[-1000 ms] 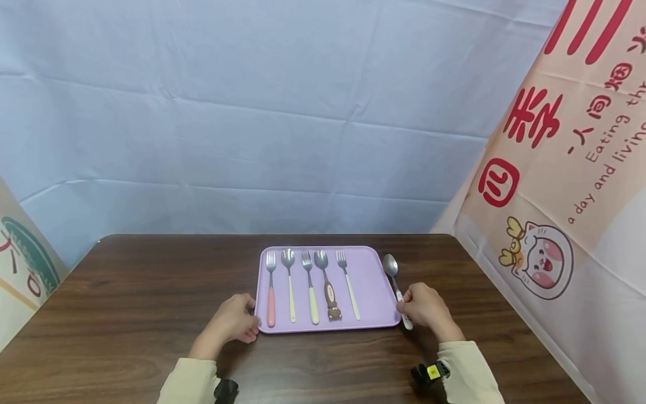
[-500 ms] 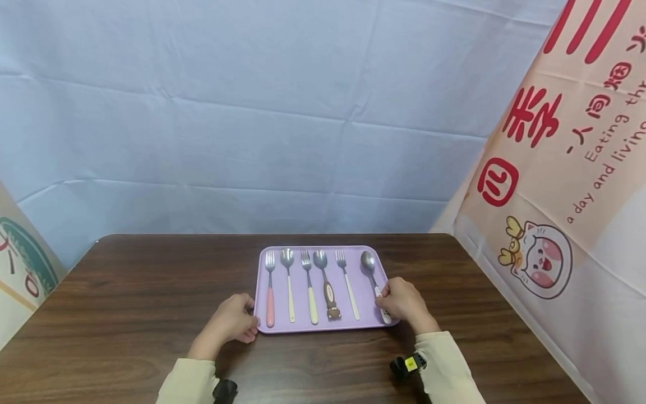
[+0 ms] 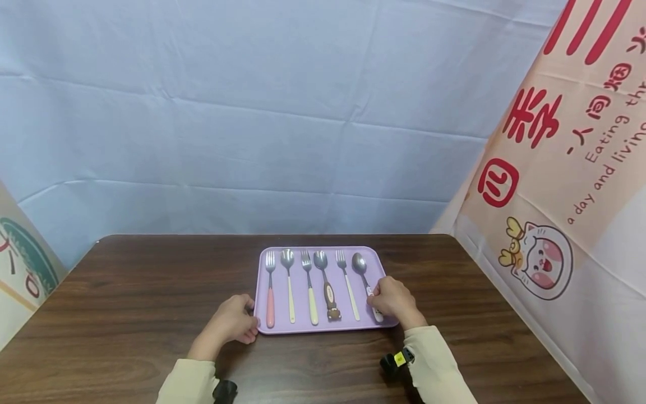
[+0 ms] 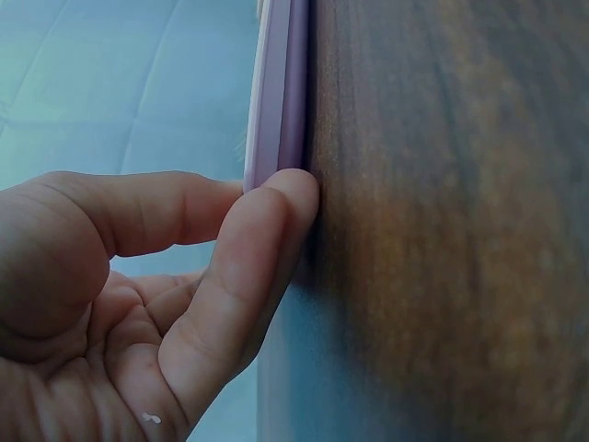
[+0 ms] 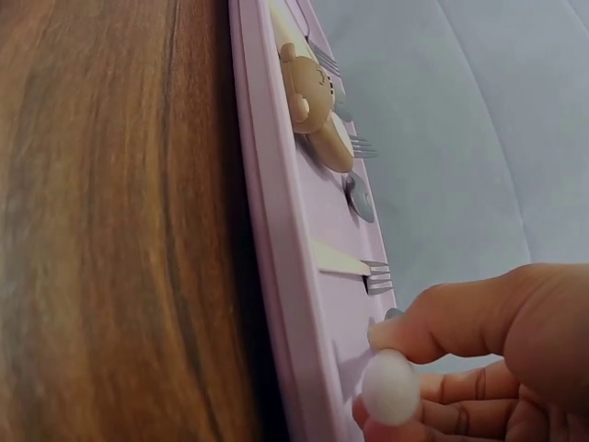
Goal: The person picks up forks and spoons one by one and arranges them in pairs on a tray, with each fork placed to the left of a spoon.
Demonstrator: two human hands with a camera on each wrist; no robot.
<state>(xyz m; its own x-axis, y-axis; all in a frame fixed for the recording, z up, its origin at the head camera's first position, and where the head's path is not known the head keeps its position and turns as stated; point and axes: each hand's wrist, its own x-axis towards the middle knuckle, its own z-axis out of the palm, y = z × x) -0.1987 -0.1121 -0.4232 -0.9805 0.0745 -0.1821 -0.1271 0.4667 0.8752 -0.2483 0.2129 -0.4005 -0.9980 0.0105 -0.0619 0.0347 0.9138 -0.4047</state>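
Note:
A lilac tray [image 3: 313, 330] lies on the table with a row of cutlery on it. At its left edge my left hand [image 3: 233, 320] pinches the rim [image 4: 276, 101] between thumb and fingers. My right hand [image 3: 396, 303], over the tray's right side, grips a spoon [image 3: 359, 264] by its white patterned handle; the pale handle end [image 5: 390, 387] shows large in the right wrist view. Left of this spoon lie a white-handled fork [image 3: 348, 283], a spoon with a brown bear handle [image 3: 329, 292], a yellow-handled fork [image 3: 311, 292], a pale-handled spoon [image 3: 290, 286] and a pink-handled fork [image 3: 270, 292].
The dark wooden table [image 3: 131, 314] extends on both sides of the tray. A pale blue cloth [image 3: 252, 123] hangs behind it, and a printed banner [image 3: 570, 168] hangs on the right.
My right hand has carried the spoon leftward, from beside the tray onto its right side. My left hand has stayed at the tray's left edge.

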